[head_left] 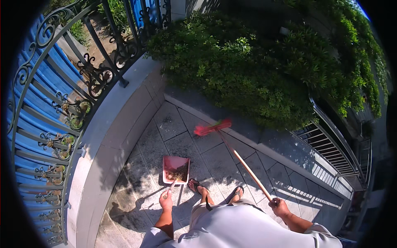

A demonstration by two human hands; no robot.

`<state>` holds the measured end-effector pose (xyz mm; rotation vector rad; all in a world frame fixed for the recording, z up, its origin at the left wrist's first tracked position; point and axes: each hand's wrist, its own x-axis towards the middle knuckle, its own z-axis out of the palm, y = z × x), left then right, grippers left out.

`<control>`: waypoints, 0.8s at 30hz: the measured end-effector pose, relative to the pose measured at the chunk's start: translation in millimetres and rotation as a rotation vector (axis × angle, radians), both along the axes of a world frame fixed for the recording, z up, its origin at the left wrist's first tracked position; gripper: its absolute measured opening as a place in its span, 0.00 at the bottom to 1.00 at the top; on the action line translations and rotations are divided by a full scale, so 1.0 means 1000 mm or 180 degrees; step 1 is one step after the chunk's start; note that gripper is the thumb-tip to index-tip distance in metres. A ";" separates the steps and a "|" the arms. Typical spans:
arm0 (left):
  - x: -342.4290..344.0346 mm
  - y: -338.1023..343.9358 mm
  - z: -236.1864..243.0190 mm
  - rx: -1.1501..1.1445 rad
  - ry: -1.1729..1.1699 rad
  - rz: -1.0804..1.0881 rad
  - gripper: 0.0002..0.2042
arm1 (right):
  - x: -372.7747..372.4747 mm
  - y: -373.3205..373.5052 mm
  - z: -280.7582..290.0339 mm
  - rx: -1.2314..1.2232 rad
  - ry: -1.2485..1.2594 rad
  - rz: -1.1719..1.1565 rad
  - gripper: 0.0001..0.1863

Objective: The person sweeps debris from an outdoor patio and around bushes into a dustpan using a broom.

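Observation:
My left hand (166, 200) grips the upright handle of a pink dustpan (179, 161), which holds brown debris and sits low over the paving by my feet. My right hand (278, 206) is closed around a long pale broom handle (249, 171) at the lower right. The broom's red head (205, 128), blurred, is out ahead near the foot of the planter edge, with the handle slanting back to my hand.
Stone paving (184, 151) lies between a curved low wall (108, 140), topped by an ornate iron fence (66, 107) with blue panels behind, and a raised ledge (186, 102) under dense shrubs (235, 66). A railing (326, 146) runs along the right. My sandalled feet (200, 189) are below.

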<state>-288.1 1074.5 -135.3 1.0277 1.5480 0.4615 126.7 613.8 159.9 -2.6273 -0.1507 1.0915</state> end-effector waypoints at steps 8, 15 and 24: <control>0.027 -0.028 0.029 -0.0232 -0.0307 0.0613 0.43 | -0.017 -0.147 0.032 -0.0597 -0.0395 0.0182 0.22; 0.101 -0.113 0.095 0.1655 0.2484 0.0365 0.44 | -0.050 -0.349 0.018 -0.0233 -0.0490 -0.0001 0.22; 0.381 -0.454 0.252 0.3557 -0.0160 -0.4579 0.37 | -0.035 -0.561 0.006 0.0371 -0.0739 0.0045 0.21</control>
